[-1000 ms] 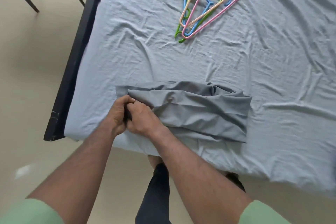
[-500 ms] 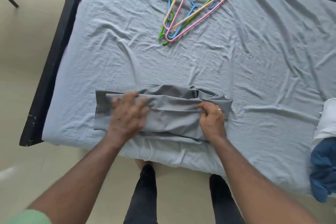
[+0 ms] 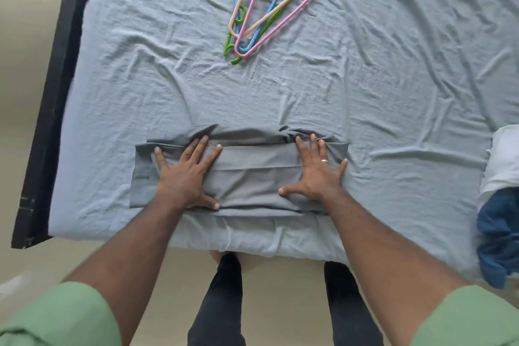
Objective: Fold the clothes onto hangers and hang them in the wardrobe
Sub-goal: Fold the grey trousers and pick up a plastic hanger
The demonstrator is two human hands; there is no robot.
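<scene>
Both hands are down flat on the grey garment, fingers spread wide: the left hand presses near its nine o'clock end, the right hand near its three o'clock end, and neither grips anything. The garment lies folded into a long band at the near edge of the bed, its long axis running nine to three, soft thin cloth with a bunched ridge along the far side. The hangers, a tangle of thin plastic in pink, peach, blue and green, sit well apart at twelve o'clock, roughly midway between the hands, perhaps slightly nearer the right. More clothes are heaped at three o'clock.
</scene>
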